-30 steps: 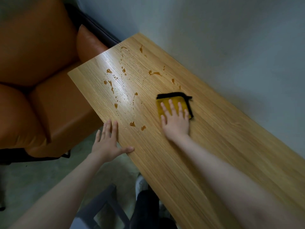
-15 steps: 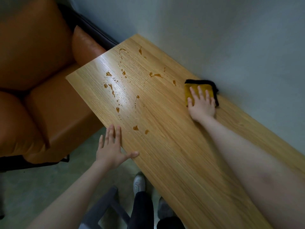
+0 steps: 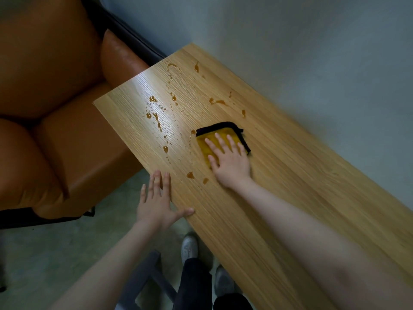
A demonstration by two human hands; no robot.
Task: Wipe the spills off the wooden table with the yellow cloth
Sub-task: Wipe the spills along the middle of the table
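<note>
A folded yellow cloth (image 3: 212, 136) with a black edge lies on the wooden table (image 3: 279, 186), near its middle. My right hand (image 3: 230, 159) presses flat on the cloth with straight, spread fingers. Brown spills (image 3: 156, 118) dot the table's far left half, and two drops (image 3: 196, 177) sit just left of my right wrist. My left hand (image 3: 156, 202) rests open at the table's near edge, thumb on the wood.
An orange leather armchair (image 3: 55, 108) stands against the table's left end. A grey wall (image 3: 312, 63) runs along the table's far side. Below the near edge are my legs and shoes (image 3: 190, 247) and a grey stool frame (image 3: 145, 276) on the floor.
My right hand has slid the cloth from beside the wall back toward the table's middle, close to the spills. My left hand has stayed at the near edge.
</note>
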